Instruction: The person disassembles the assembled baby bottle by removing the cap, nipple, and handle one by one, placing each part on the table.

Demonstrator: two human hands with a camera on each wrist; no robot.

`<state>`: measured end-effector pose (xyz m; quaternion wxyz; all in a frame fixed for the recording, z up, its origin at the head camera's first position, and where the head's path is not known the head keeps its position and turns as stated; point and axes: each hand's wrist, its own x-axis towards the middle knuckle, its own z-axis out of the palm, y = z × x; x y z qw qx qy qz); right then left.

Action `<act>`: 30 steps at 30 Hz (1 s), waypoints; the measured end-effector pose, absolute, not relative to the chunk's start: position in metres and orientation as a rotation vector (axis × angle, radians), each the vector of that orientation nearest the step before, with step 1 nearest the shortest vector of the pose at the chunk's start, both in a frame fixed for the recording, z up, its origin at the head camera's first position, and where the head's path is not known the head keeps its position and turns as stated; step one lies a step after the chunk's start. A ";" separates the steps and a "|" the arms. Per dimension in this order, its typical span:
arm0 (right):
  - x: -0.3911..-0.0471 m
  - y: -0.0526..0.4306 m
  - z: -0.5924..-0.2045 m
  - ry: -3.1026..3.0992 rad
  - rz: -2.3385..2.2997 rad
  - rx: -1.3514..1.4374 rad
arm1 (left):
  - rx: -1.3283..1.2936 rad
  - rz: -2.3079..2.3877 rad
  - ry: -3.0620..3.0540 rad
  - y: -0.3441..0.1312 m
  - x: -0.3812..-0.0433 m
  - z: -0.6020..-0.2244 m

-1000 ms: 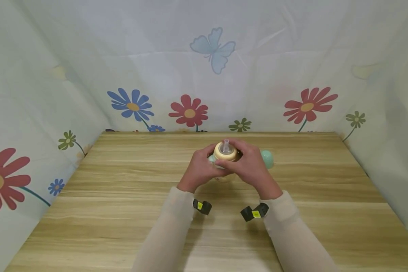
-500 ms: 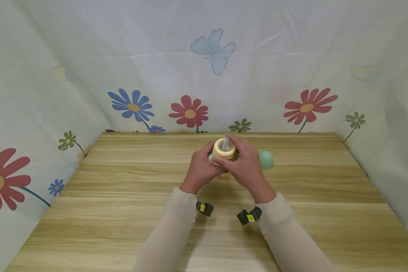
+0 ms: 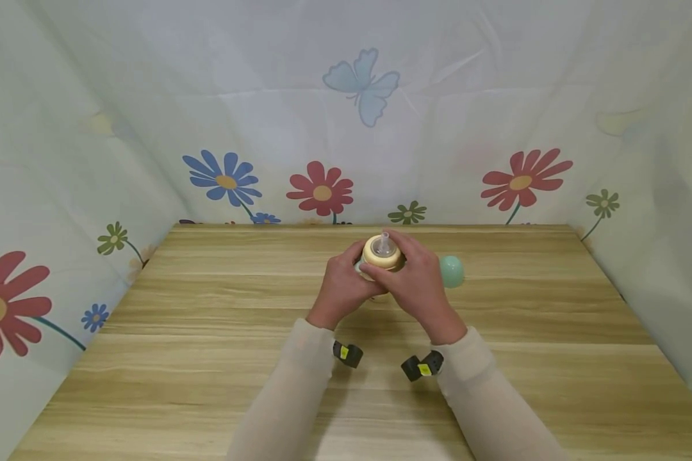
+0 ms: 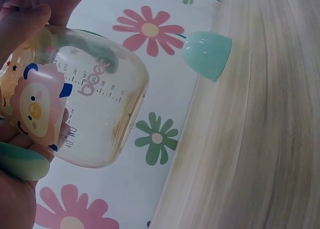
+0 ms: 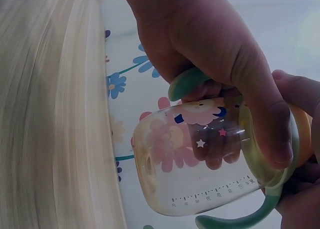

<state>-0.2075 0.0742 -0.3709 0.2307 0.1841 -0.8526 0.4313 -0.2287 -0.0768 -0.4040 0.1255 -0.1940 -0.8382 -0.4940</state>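
A clear baby bottle (image 4: 107,104) with a cartoon animal print and measuring marks is held above the table between both hands. My left hand (image 3: 343,282) grips its body near the neck, the thumb lying across the neck in the right wrist view. A green side handle (image 5: 245,220) curves out from the neck. My right hand (image 3: 418,275) grips the pale yellow collar (image 3: 380,261) from the right, with thumb and fingers around its rim. From the collar's top a clear spout-like nipple (image 3: 384,241) sticks up. In the head view the hands hide most of the bottle body.
A mint-green domed cap (image 3: 452,272) stands on the wooden table (image 3: 207,358), just right of my right hand. Behind and at both sides hangs a white cloth (image 3: 438,128) printed with flowers and a butterfly. Black wrist cameras (image 3: 348,354) sit at the cuffs.
Over the first half second my right hand and forearm shift slightly left and turn at the collar. The bottle tilts a little. Since then both hands have stayed nearly still.
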 end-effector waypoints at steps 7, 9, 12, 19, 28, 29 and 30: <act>-0.208 0.076 -0.369 -2.368 1.203 0.509 | -0.563 -1.477 -2.476 -0.079 -0.229 -0.404; -0.208 0.076 -0.369 -2.377 1.211 0.510 | -0.559 -1.486 -2.491 -0.080 -0.229 -0.404; -0.208 0.077 -0.368 -2.385 1.224 0.518 | -0.564 -1.490 -2.501 -0.081 -0.228 -0.403; -0.209 0.082 -0.368 -2.393 1.271 0.554 | -0.620 -1.498 -2.488 -0.083 -0.229 -0.402; -0.208 0.086 -0.364 -2.417 1.311 0.599 | -0.670 -1.541 -2.477 -0.086 -0.232 -0.403; -0.208 0.086 -0.364 -2.419 1.313 0.603 | -0.672 -1.547 -2.474 -0.086 -0.232 -0.402; -0.208 0.086 -0.364 -2.422 1.316 0.606 | -0.672 -1.553 -2.473 -0.086 -0.232 -0.402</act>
